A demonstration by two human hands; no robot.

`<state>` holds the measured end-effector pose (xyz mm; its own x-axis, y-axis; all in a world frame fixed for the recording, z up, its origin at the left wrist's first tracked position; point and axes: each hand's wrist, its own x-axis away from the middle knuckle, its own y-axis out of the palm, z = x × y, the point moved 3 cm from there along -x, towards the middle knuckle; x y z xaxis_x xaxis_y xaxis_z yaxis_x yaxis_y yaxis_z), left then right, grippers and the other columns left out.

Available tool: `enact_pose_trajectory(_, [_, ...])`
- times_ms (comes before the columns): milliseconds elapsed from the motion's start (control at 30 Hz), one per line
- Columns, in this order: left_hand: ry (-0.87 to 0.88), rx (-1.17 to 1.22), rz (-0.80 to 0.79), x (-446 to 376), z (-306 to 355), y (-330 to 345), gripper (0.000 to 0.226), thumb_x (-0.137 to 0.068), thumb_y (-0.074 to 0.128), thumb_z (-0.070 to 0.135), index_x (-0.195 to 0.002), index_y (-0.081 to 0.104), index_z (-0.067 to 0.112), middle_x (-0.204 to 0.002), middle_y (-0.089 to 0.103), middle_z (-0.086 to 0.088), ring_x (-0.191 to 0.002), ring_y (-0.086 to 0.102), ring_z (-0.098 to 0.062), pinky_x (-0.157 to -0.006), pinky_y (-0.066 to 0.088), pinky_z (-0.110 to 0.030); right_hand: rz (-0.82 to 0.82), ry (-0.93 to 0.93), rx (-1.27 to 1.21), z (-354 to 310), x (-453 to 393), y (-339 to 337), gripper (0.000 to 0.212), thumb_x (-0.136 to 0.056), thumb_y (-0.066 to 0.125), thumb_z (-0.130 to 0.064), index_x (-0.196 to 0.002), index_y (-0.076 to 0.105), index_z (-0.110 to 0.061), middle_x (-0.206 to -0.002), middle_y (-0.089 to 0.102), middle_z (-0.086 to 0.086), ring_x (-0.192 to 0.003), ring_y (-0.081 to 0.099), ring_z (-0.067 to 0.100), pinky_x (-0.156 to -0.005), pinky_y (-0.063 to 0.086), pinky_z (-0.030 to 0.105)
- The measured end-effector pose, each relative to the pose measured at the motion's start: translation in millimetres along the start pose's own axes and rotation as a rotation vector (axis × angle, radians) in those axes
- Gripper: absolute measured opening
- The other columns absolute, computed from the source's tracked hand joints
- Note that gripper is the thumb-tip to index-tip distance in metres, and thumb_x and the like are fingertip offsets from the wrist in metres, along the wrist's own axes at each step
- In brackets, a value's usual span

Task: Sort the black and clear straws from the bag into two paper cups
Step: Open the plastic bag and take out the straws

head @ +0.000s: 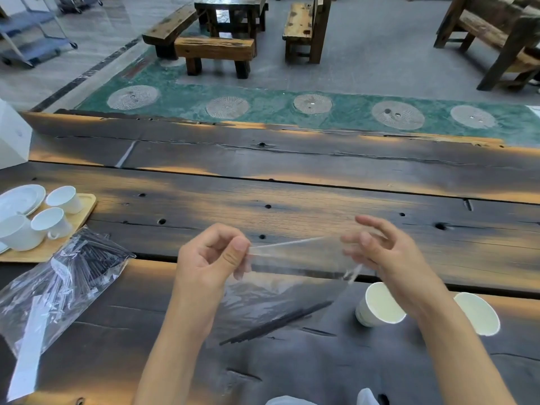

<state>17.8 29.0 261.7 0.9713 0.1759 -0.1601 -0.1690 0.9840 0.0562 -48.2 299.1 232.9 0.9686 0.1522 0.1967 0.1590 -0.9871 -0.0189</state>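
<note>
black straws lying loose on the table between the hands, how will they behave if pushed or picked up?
The black straws are thin, round and long, so a sideways push would probably roll and scatter them. They look light, likely needing a fine pinch. They lie flat in a loose bunch on the wooden table, so lifting just one may be fiddly.

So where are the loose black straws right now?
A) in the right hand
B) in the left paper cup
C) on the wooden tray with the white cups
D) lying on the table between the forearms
D: the black straws lie flat on the table, while both paper cups look empty.
</note>
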Motion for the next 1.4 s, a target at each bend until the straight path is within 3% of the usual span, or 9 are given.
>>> enact_pose_trajectory(133, [-0.081, 0.153, 0.094, -5, -5, -3, 0.020, -0.094, 0.062, 0.020, -0.076, 0.067, 0.011, -0.066, 0.059, -0.008, -0.059, 0.052, -0.019, -0.056, 0.047, -0.023, -0.152, 0.020, -0.137, 27, -2, 8, 0.076, -0.048, 0.093, -0.055, -0.106, 0.071, -0.011, -0.086, 0.074, 0.023, -0.078, 0.070, 0.030, -0.092, 0.048, 0.042])
enact_pose_trajectory(300, [-0.148, 0.280, 0.209, -8, -8, -13, 0.017, -0.092, 0.057, 0.018, -0.079, 0.062, 0.009, -0.065, 0.057, -0.004, -0.058, 0.052, -0.016, -0.054, 0.048, -0.022, -0.112, -0.061, -0.120, 33, -4, 14, 0.053, -0.048, 0.094, -0.050, -0.084, 0.080, -0.014, -0.079, 0.075, 0.007, -0.076, 0.070, 0.017, -0.077, 0.052, 0.025])
enact_pose_trajectory(433, [-0.201, 0.356, 0.273, -8, -12, -19, 0.015, -0.089, 0.057, 0.021, -0.079, 0.057, 0.010, -0.065, 0.057, -0.002, -0.055, 0.053, -0.014, -0.050, 0.047, -0.021, -0.151, -0.080, -0.069, 32, -4, 27, 0.027, -0.070, 0.082, -0.021, -0.092, 0.078, -0.005, -0.092, 0.078, 0.007, -0.087, 0.072, 0.011, -0.075, 0.052, 0.018])
enact_pose_trajectory(533, [-0.225, 0.366, 0.279, -8, -16, -21, 0.015, -0.090, 0.057, 0.022, -0.081, 0.058, 0.011, -0.064, 0.059, -0.002, -0.056, 0.053, -0.015, -0.050, 0.047, -0.021, -0.086, -0.124, -0.050, 29, -5, 34, 0.011, -0.082, 0.076, -0.024, -0.080, 0.077, -0.013, -0.081, 0.076, 0.004, -0.081, 0.069, 0.014, -0.077, 0.052, 0.021])
enact_pose_trajectory(767, [-0.258, 0.353, 0.321, -8, -29, -30, 0.015, -0.089, 0.058, 0.021, -0.080, 0.064, 0.011, -0.072, 0.063, -0.002, -0.063, 0.055, -0.014, -0.052, 0.046, -0.021, 0.025, -0.135, -0.115, 18, -3, 33, 0.036, -0.085, 0.063, -0.034, -0.076, 0.059, 0.001, -0.060, 0.045, 0.003, -0.046, 0.040, 0.010, -0.051, 0.037, 0.025])
enact_pose_trajectory(933, [-0.358, 0.473, 0.406, -12, -39, -30, 0.019, -0.095, 0.057, 0.017, -0.079, 0.065, 0.012, -0.072, 0.064, -0.002, -0.062, 0.055, -0.011, -0.053, 0.050, -0.019, 0.035, -0.136, -0.060, 11, 1, 35, 0.031, -0.090, 0.059, -0.032, -0.071, 0.058, -0.008, -0.063, 0.027, 0.009, -0.053, 0.025, 0.009, -0.046, 0.023, 0.021])
enact_pose_trajectory(1267, [-0.458, 0.441, 0.506, -14, -52, -28, 0.014, -0.098, 0.059, 0.017, -0.088, 0.065, 0.010, -0.075, 0.067, -0.002, -0.065, 0.056, -0.012, -0.055, 0.053, -0.022, 0.062, -0.132, -0.047, 6, 7, 37, 0.029, -0.088, 0.059, -0.035, -0.063, 0.059, -0.020, -0.066, 0.030, 0.006, -0.054, 0.022, 0.010, -0.046, 0.018, 0.021])
enact_pose_trajectory(1333, [-0.380, 0.270, 0.507, -15, -44, -29, 0.007, -0.097, 0.060, 0.012, -0.103, 0.065, 0.013, -0.086, 0.071, -0.002, -0.076, 0.062, -0.016, -0.067, 0.054, -0.027, 0.058, -0.157, -0.050, 2, 8, 34, 0.031, -0.092, 0.058, -0.029, -0.062, 0.060, -0.021, -0.061, 0.034, 0.001, -0.052, 0.024, 0.008, -0.045, 0.021, 0.017])
enact_pose_trajectory(1400, [-0.225, -0.057, 0.523, -15, -28, -30, 0.026, -0.096, 0.060, 0.008, -0.119, 0.060, 0.020, -0.102, 0.073, 0.000, -0.096, 0.066, -0.016, -0.087, 0.053, -0.030, 0.041, -0.186, -0.025, -3, 8, 31, 0.034, -0.095, 0.056, -0.024, -0.061, 0.062, -0.023, -0.056, 0.038, -0.009, -0.049, 0.029, 0.004, -0.047, 0.026, 0.013])
